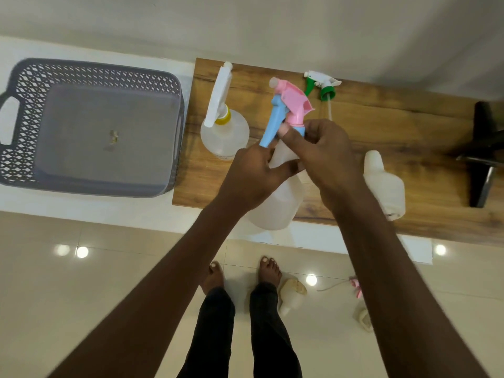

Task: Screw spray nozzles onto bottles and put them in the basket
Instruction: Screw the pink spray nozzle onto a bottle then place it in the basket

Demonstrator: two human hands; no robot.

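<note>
The left hand gripped the neck of a clear bottle above the desk's near edge, fingers curled round it. The right hand's grip pinched the collar of the pink nozzle on the bottle's mouth. Left of the desk sat the grey basket. A finished bottle with a white nozzle stood beside it; a green nozzle lay behind.

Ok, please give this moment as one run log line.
step: screwing nozzle | left hand: holds bottle | right hand: on collar | basket: no bottles
</note>
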